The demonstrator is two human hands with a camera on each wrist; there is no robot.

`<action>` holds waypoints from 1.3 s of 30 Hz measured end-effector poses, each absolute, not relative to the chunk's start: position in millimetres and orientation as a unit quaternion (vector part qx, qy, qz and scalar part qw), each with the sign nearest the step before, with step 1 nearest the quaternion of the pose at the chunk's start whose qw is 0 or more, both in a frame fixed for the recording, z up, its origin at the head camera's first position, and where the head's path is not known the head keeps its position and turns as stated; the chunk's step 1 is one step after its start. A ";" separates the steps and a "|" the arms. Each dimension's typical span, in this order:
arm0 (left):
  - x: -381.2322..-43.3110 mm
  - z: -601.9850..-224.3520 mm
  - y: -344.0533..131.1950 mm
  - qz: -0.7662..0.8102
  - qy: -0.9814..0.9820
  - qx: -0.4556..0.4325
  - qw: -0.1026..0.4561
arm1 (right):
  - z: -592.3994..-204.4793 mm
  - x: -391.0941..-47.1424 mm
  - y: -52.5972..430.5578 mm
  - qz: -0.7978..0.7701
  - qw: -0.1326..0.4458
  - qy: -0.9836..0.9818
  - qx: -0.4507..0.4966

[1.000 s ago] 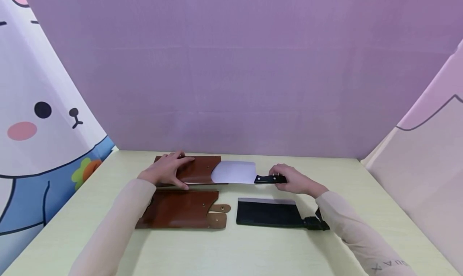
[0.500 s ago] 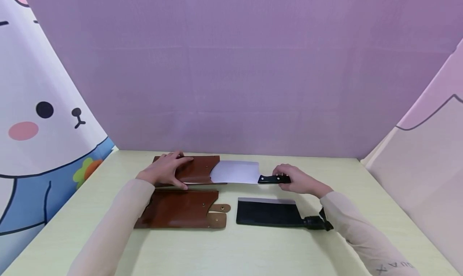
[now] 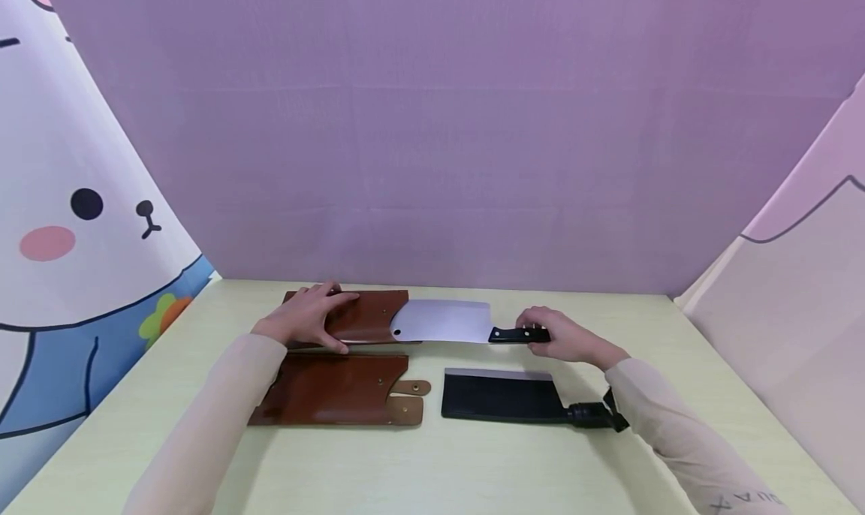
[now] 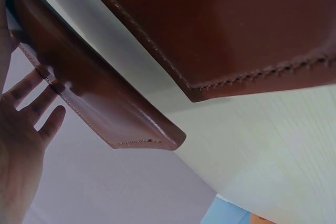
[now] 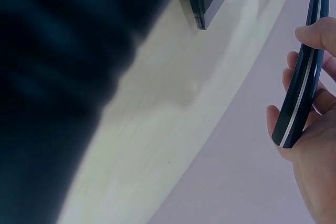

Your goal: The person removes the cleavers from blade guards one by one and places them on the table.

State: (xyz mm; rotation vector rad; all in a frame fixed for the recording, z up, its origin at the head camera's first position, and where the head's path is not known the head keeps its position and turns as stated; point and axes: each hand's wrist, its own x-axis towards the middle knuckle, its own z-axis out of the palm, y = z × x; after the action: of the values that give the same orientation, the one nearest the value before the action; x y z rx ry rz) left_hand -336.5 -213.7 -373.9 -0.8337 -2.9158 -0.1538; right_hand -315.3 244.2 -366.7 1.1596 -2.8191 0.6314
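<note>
At the table's back, my left hand (image 3: 304, 314) holds a brown leather knife sheath (image 3: 372, 312) across its width, thumb at the near edge and fingers at the far edge. The left wrist view shows fingertips on the stitched edge of this sheath (image 4: 100, 93). A cleaver (image 3: 442, 321) with a silver blade and riveted black handle extends from its mouth; the hole near the blade's end shows just outside. My right hand (image 3: 561, 335) grips the handle, and in the right wrist view the thumb and fingers wrap that handle (image 5: 304, 77).
A second brown sheath (image 3: 331, 391) with two snap tabs lies in front of the first. To its right lies a black-bladed cleaver (image 3: 500, 396), its handle end near my right sleeve. A purple cloth wall (image 3: 432, 162) rises behind the pale table (image 3: 432, 470).
My right hand has drawn the silver cleaver rightward, so more blade shows and its hole has come into view. My left hand and the sheath have shifted slightly left.
</note>
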 end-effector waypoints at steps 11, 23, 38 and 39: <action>-337.2 -375.4 -215.4 -0.055 -0.957 -0.279 0.051 | -368.5 -315.1 251.4 0.207 0.010 -0.909 0.362; -334.1 -373.3 -216.2 -0.053 -0.957 -0.281 0.054 | -367.7 -313.1 256.5 0.214 0.015 -0.906 0.365; -332.6 -370.6 -216.6 -0.051 -0.958 -0.279 0.048 | -366.4 -312.9 268.8 0.215 0.002 -0.912 0.351; -332.6 -370.7 -216.8 -0.051 -0.958 -0.279 0.048 | -366.4 -312.7 269.8 0.217 0.001 -0.912 0.349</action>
State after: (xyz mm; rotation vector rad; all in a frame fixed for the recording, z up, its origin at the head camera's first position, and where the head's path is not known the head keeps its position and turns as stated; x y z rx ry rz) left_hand -332.6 -216.8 -370.7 -0.8506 -2.9203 -0.1545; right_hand -312.7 269.8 -366.4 1.0951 -2.8615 0.6822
